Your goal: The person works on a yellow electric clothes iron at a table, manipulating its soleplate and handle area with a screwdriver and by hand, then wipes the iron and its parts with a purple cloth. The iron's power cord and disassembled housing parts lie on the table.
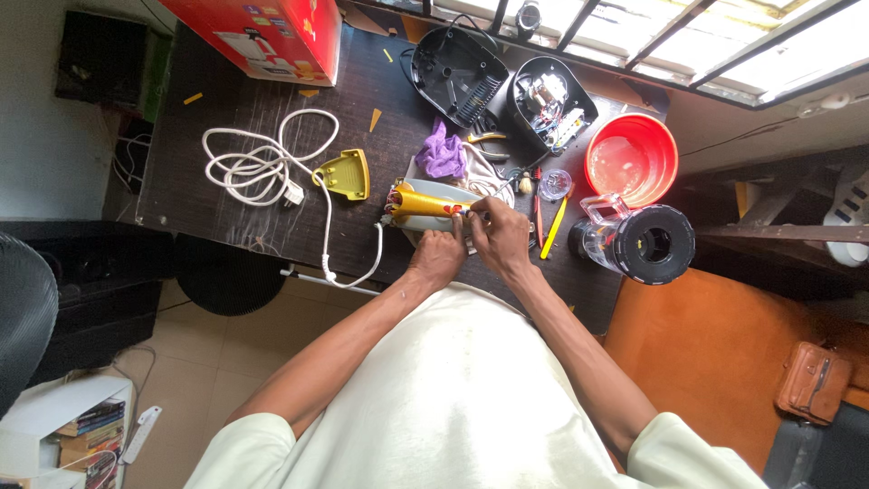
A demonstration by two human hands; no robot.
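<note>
Yellow-handled clothes iron (425, 205) lies on its side at the near edge of the dark worktable (226, 195), its grey soleplate facing the person and its handle pointing left; every place below is told from this iron. Far to its upper left a red cardboard box (262, 32) stands at the table's back edge. To the left of the iron a white power cord (258, 163) lies coiled, one strand running down and round to the iron's rear end. Just left of the iron, close but apart, rests a yellow plastic cover (346, 174) with its hollow side up. Directly below the iron the left hand (437, 258) is curled with its knuckles pressed against the soleplate's near edge. At the iron's right end the right hand (498, 231) has its fingers drawn together at the tip of the handle; what they pinch is too small to tell. Just above the iron sits a crumpled purple cloth (441, 152), and farther up two opened black appliance housings (457, 72) lie side by side. Right of the iron, beyond the right hand, a yellow-handled tool (554, 227) lies on the table. Farther right stand a clear blender jar (634, 240) on its side and, above it, a red plastic bowl (631, 158).
</note>
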